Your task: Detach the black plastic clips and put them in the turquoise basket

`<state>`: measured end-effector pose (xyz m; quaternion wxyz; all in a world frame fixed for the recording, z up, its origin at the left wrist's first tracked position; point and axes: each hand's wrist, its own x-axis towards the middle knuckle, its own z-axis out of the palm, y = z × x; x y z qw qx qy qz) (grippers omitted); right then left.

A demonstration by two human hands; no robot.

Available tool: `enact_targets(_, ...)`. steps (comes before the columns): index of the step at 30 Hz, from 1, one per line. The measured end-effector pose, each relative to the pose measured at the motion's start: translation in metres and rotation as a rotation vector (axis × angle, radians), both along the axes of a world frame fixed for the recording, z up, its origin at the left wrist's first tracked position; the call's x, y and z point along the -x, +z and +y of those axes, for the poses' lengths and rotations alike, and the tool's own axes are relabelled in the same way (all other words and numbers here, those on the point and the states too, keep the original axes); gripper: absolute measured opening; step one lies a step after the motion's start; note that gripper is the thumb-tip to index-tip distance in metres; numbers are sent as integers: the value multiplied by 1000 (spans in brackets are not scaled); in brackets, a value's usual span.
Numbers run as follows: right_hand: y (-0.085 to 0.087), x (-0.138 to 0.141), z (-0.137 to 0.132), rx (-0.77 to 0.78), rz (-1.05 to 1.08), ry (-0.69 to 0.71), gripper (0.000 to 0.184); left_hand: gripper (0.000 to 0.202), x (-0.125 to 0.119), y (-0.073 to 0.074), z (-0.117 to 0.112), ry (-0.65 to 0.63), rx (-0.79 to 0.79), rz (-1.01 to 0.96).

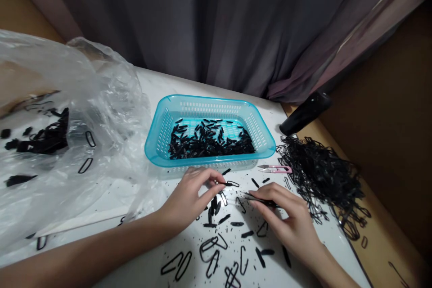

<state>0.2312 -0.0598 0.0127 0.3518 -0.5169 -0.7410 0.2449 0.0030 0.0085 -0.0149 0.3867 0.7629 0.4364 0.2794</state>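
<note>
My left hand [191,198] rests on the white table [151,85] and pinches a small black loop [232,184] between thumb and forefinger. My right hand [286,218] lies just to its right, closed round dark snips [258,199] whose tips point left toward the loop. Several black loops and short cut pieces [216,243] lie scattered on the table beneath and in front of both hands.
A turquoise basket [162,132] holding several black pieces stands behind my hands. Pink snips [275,169] lie to its right, beside a tangled heap of black loops [320,175]. A clear plastic bag [77,135] with black bits fills the left. A black cylinder [305,113] lies at back right.
</note>
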Motion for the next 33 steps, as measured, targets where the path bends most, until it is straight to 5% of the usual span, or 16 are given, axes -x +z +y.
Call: enact_targets(33,-14,16,-5,-39,-127,17,15,16,-1,-1,-3,-18,-111,-167)
